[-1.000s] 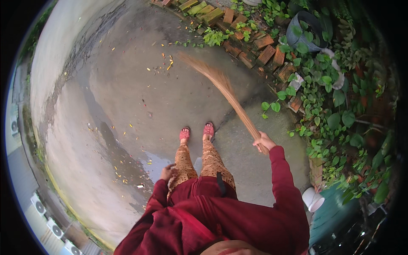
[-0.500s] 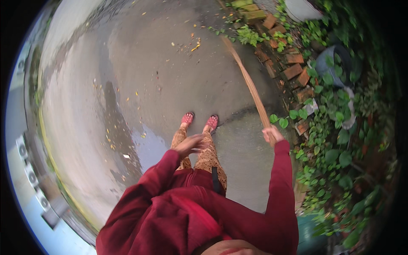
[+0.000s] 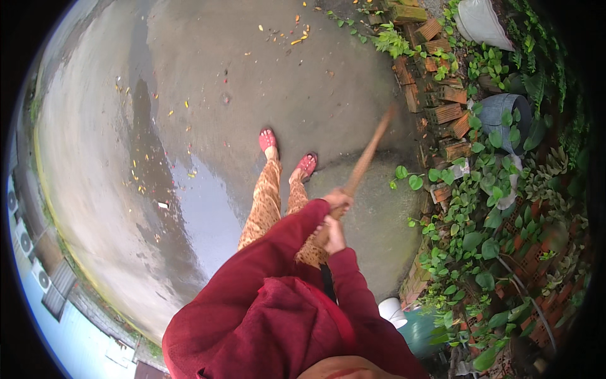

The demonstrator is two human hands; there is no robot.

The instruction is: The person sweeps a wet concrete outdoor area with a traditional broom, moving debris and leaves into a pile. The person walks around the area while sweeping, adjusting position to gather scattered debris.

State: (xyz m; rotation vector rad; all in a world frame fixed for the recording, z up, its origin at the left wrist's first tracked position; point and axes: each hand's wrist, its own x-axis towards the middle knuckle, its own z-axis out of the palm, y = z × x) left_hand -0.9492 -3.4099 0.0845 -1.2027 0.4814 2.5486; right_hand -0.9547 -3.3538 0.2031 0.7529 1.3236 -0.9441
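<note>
A long brown wooden stick (image 3: 365,160) slants away from my body, its far end blurred near the brick border on the right. My left hand (image 3: 339,199) is closed around it, higher up. Just below, my right hand (image 3: 332,235) also grips the stick, near my thigh. The tip is smeared, so I cannot tell whether it touches the ground or what is on it. My feet in red sandals (image 3: 268,139) stand apart on the wet concrete, the left one further forward.
Stacked bricks (image 3: 443,114) and leafy plants (image 3: 473,240) line the right side. Among them lie a grey-blue tub (image 3: 495,117) and a white sack (image 3: 480,24). A puddle (image 3: 208,208) and yellow leaves (image 3: 299,39) are on the concrete. A white bucket (image 3: 392,311) stands at lower right.
My left hand has moved right and taken hold of the stick. My right hand has come in toward my body, and the stick now tilts the other way. My left foot has stepped forward.
</note>
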